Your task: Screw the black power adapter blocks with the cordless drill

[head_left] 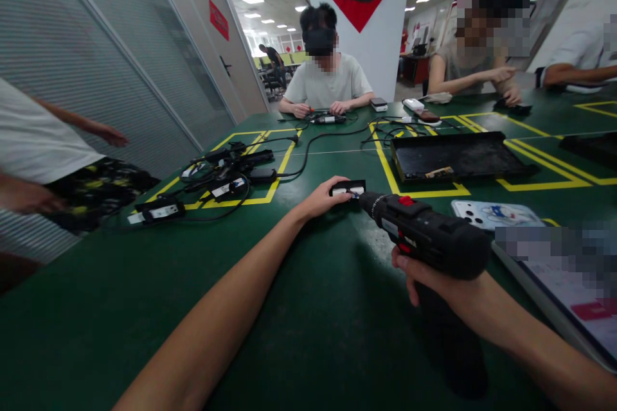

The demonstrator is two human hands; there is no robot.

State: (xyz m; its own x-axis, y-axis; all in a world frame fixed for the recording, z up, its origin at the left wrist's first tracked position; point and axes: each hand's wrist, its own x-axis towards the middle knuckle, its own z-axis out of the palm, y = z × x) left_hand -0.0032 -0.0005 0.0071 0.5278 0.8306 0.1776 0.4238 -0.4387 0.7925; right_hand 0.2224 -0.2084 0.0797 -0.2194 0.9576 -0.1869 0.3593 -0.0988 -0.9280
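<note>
My right hand (424,279) grips a black electric screwdriver (424,234) with red details, its nose pointing left toward a small black power adapter (348,189) with a white label. My left hand (324,198) pinches that adapter at its left end and holds it down on the green table (308,308). The tip of the driver sits right at the adapter's right end.
A black tray (457,155) lies beyond in a yellow-taped square. Several adapters with cables (222,176) pile at the left. A white phone (486,213) and a tablet (569,282) lie at my right. Other people sit across and stand at the left.
</note>
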